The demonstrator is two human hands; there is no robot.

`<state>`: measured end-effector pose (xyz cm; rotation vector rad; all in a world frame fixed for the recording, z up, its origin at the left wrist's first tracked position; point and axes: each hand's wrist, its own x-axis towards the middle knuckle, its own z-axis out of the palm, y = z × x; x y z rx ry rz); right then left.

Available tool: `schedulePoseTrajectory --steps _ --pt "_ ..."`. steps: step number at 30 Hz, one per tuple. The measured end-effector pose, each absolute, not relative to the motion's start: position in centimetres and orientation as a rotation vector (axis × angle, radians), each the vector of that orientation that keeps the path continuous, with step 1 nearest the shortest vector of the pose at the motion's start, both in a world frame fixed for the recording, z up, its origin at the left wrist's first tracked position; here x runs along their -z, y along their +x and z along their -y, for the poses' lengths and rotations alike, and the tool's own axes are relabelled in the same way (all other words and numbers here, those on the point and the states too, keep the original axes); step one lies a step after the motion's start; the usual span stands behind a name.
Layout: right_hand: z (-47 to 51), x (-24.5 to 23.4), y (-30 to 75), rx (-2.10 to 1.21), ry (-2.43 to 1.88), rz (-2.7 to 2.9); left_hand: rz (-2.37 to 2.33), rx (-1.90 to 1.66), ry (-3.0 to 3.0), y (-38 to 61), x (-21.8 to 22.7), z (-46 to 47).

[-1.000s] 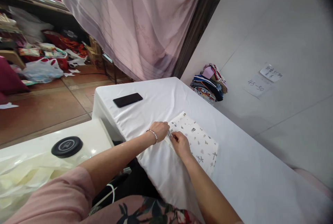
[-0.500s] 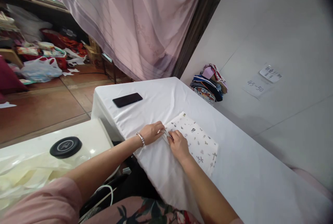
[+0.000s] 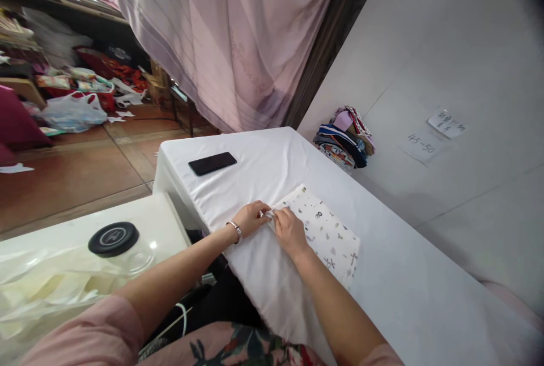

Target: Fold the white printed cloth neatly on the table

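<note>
A white cloth with small printed motifs (image 3: 331, 229) lies folded flat on the white-covered table (image 3: 408, 281). At its near left corner, my left hand (image 3: 250, 217) pinches the edge of the cloth between thumb and fingers; a bracelet (image 3: 235, 231) circles that wrist. Close beside it, my right hand (image 3: 289, 231) also grips the cloth's edge with bent fingers, and its forearm crosses the lower part of the cloth. The fingertips of both hands nearly meet, and the exact fold between them is partly hidden.
A black phone (image 3: 212, 163) lies toward the table's far left. On the lower white surface at left are a round black lid (image 3: 113, 238) and crumpled translucent plastic (image 3: 46, 286). Folded fabrics (image 3: 342, 139) are stacked by the wall. A pink curtain (image 3: 229, 37) hangs behind.
My right fingers have shifted slightly up and left along the cloth's edge, closer to my left fingertips. The whole view has moved a little; the cloth stays in place.
</note>
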<state>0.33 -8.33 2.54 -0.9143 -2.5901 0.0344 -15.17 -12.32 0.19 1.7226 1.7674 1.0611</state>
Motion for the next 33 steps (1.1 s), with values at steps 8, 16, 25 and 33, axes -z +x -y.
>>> schedulePoseTrajectory --steps 8,16,25,33 --pt "8.5 -2.4 0.5 -0.102 -0.91 2.586 -1.699 -1.066 1.772 -15.5 0.0 12.4" --pt "9.1 -2.3 0.8 -0.081 -0.948 2.601 -1.717 -1.018 1.855 -15.9 -0.3 12.2" --pt "8.9 -2.4 0.8 -0.075 -0.955 2.594 -1.883 -0.979 1.963 -15.0 -0.2 12.2" --pt "9.7 -2.2 1.3 -0.064 -0.898 2.602 -1.963 -0.804 1.958 -15.3 -0.7 12.5"
